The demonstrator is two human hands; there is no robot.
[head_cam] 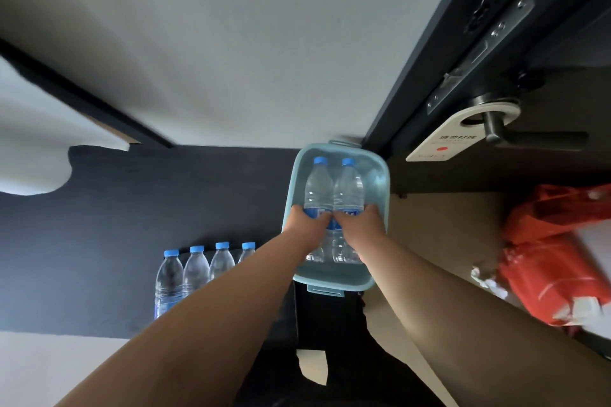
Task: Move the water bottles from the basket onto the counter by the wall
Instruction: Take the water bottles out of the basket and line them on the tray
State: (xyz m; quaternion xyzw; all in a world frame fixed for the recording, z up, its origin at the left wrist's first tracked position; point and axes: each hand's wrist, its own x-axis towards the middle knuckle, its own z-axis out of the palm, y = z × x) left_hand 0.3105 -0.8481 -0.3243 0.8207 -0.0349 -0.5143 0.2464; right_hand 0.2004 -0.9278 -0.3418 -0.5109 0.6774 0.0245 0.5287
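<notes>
A light blue basket (378, 182) stands right of the dark counter (132, 208), below the wall. Two clear water bottles with blue caps stand inside it side by side. My left hand (305, 225) is wrapped around the left bottle (318, 185) at its blue label. My right hand (362, 225) grips the right bottle (348, 187) the same way. Both bottles are upright, their bases inside the basket. Several more bottles (195, 271) stand in a row on the counter to the left, partly hidden by my left forearm.
A dark door with a lever handle (529, 135) and a white hanging tag (453, 139) is at the right. A red plastic bag (555, 254) lies on the tan floor. A pale wall (248, 59) rises behind the counter.
</notes>
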